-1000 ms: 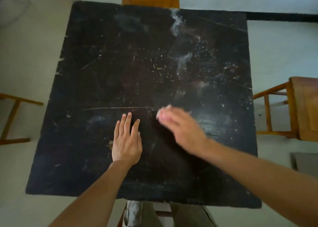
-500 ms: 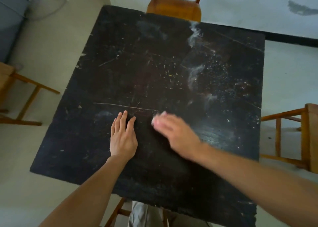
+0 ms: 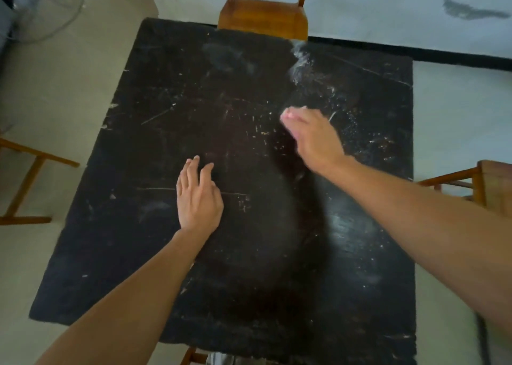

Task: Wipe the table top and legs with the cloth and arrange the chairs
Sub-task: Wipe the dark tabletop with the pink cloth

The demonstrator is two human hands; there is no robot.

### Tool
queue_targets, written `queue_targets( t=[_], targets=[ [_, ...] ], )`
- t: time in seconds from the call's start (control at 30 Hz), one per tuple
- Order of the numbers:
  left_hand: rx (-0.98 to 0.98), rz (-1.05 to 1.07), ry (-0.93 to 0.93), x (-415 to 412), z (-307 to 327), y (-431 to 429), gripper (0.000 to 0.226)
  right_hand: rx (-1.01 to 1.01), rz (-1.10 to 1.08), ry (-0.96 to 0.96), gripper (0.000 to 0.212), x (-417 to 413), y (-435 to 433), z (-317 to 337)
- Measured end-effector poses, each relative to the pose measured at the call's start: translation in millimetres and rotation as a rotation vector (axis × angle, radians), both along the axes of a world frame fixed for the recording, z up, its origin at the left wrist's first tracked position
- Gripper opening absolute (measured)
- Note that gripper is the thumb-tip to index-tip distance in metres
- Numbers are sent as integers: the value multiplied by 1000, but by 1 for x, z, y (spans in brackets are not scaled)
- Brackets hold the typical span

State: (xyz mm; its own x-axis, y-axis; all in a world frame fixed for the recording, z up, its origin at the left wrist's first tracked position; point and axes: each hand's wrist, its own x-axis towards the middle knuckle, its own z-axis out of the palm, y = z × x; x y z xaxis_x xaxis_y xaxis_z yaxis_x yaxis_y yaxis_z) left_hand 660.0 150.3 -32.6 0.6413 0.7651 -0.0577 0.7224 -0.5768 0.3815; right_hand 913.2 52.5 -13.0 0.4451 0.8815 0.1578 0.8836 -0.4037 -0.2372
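The black table top (image 3: 166, 267) is scratched and carries white dust streaks and specks on its far right part. My left hand (image 3: 198, 195) rests flat on the middle of it, fingers straight. Further away and to the right, my right hand (image 3: 310, 135) is blurred and lies low over the surface beside the dust, with its fingers stretched out. No cloth shows plainly; a dark smear under this hand cannot be made out. One wooden chair (image 3: 263, 15) stands at the far edge. Another chair (image 3: 493, 187) is on the right and a third chair (image 3: 25, 179) on the left.
A chair rail (image 3: 191, 356) shows under the near table edge by my legs. A fan's wire guard (image 3: 47, 13) lies on the pale floor at the far left. A black strip (image 3: 443, 56) runs along the floor behind the table.
My right hand has swept away from my left hand, further across the table toward the dusty far right area. My left hand has stayed flat in about the same place.
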Motion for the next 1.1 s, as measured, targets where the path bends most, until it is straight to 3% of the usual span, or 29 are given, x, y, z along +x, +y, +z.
queue_targets(
  t=[0.1,0.17,0.23,0.3,0.43,0.5,0.57,0.63,0.73,0.8,0.9,1.03,1.1],
  targets=[
    [-41,-19,-10,40,0,3,39,94,296,64,52,-65,-62,-7],
    [-57,-19,3,59,-4,7,40,-23,485,119,64,-99,-118,-13],
    [-58,14,31,70,-10,8,43,-108,530,152,65,-86,-143,-22],
    [-26,15,70,72,-16,7,45,-124,417,136,52,-33,-131,-33],
    [6,11,104,73,-21,5,46,-106,-191,-1,35,91,-82,-3],
    [17,5,109,73,-21,4,46,-69,-267,-62,33,101,-77,11],
    [9,11,109,74,-21,4,45,53,-78,-67,36,68,-78,11],
    [6,20,107,75,-20,4,44,111,186,54,42,14,-94,-3],
    [21,18,119,76,-20,4,44,-53,547,146,54,-67,-125,-19],
    [25,22,136,77,-21,5,45,-82,651,182,49,-57,-111,-23],
    [28,31,138,77,-23,5,45,63,368,197,29,34,-46,-23],
    [55,21,125,76,-22,3,43,-21,-242,39,35,140,0,-7],
    [48,22,132,76,-22,5,43,63,-194,20,32,114,8,1]
  ],
)
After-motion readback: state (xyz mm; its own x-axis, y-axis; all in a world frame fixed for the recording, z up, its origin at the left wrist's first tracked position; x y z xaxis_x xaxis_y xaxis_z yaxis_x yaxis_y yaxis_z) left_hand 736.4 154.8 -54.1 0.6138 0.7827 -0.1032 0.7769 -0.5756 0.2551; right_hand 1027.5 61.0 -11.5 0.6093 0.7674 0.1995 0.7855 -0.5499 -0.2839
